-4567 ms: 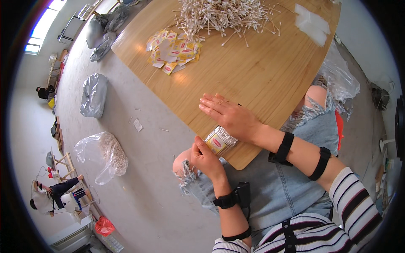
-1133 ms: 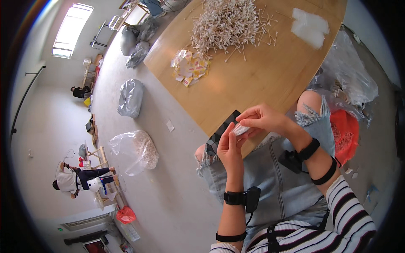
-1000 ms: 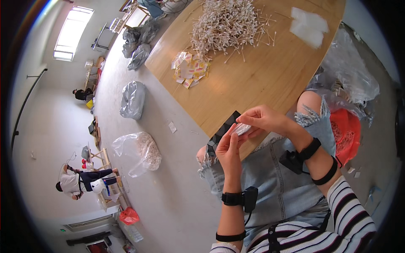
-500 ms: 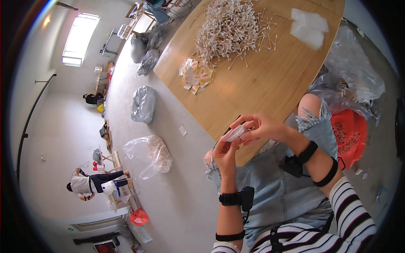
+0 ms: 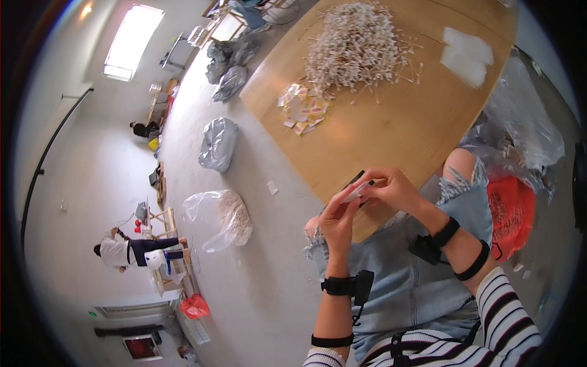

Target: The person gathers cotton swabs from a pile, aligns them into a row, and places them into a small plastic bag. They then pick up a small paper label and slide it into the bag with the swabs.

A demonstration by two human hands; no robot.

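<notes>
We have the left hand [image 5: 335,221] and right hand [image 5: 394,188] meeting at the near edge of the wooden table [image 5: 391,131], fingers of both pinching one small white packet [image 5: 356,192] between them, held just above the edge. A heap of white sticks [image 5: 358,46] sits at 12 o'clock from the packet, with loose coloured packets [image 5: 302,107] at 11 and two white sheets [image 5: 468,55] at 1. A clear bag [image 5: 223,217] lies on the floor at 9.

Bright daylight, blown-out glare at the window [image 5: 130,43], soft shadows, strong fisheye bending, dark vignetted rim
</notes>
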